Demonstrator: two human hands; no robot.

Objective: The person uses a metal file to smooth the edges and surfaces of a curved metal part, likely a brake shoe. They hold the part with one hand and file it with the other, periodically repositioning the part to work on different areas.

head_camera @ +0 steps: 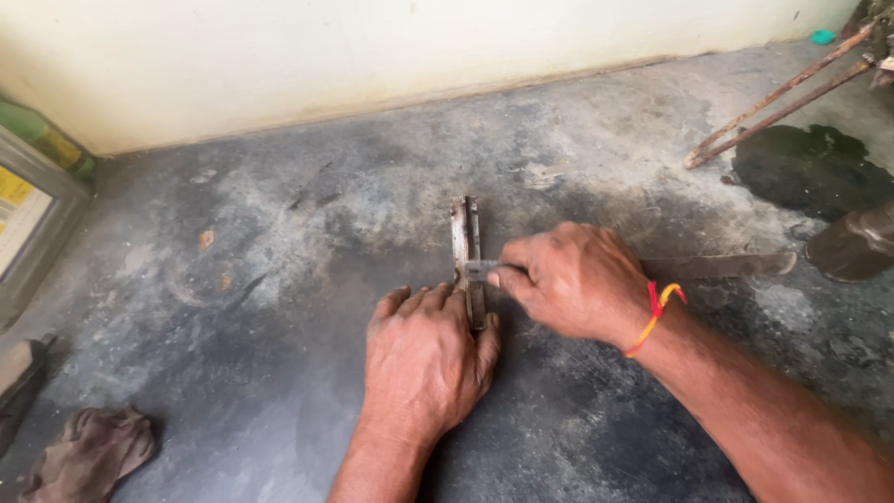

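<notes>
The left hand (424, 359) presses flat on the near end of the metal bar (466, 244) lying on the floor (279, 279). The right hand (573, 279) pinches a small blade (481, 270) across it; a slip could nick the left fingers.

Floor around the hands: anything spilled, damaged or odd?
Yes. A dark wet-looking patch spreads over the concrete floor at upper right, beside two rusty rods. A crumpled rag lies at lower left. The metal bar under both hands looks worn.
</notes>
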